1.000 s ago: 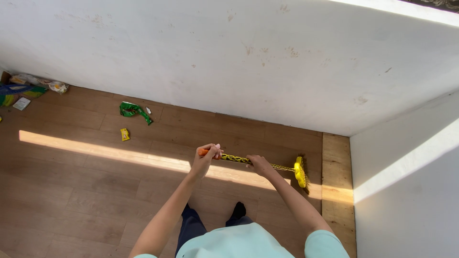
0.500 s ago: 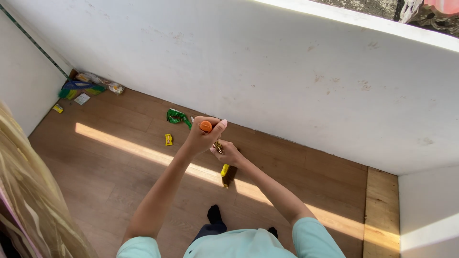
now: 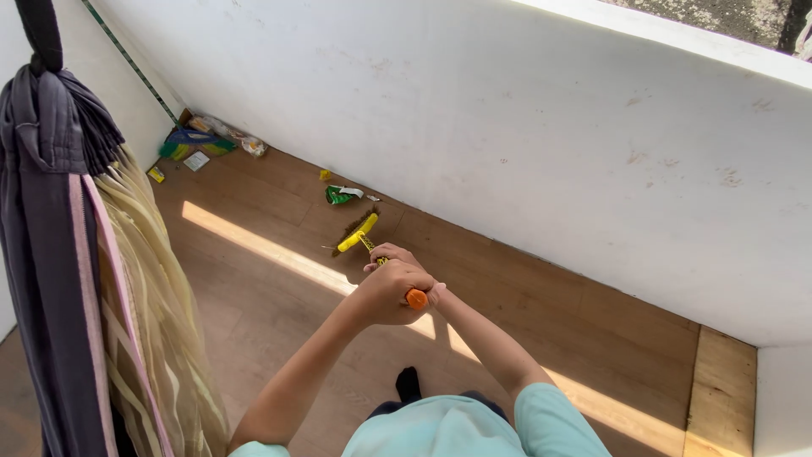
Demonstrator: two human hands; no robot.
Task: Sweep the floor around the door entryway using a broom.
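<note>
Both my hands grip a broom with a yellow-and-black handle. My left hand (image 3: 382, 296) closes over the upper end by the orange cap (image 3: 415, 298). Just beyond it, my right hand (image 3: 392, 256) holds the handle lower down. The yellow broom head (image 3: 357, 233) rests on the wooden floor (image 3: 279, 288) near the white wall. A crumpled green wrapper (image 3: 342, 195) lies just past the broom head, apart from it. A small yellow scrap (image 3: 325, 175) sits beyond it, close to the wall.
A pile of coloured litter (image 3: 199, 142) fills the far left corner. Dark and cream cloths (image 3: 85, 254) hang at the left edge. The white wall (image 3: 524, 144) bounds the floor on the far side. My dark-socked foot (image 3: 408, 385) stands below my hands.
The broom head has swept leftward along the wall and now lies close to the green wrapper. My view has turned left, bringing the hanging cloths into sight.
</note>
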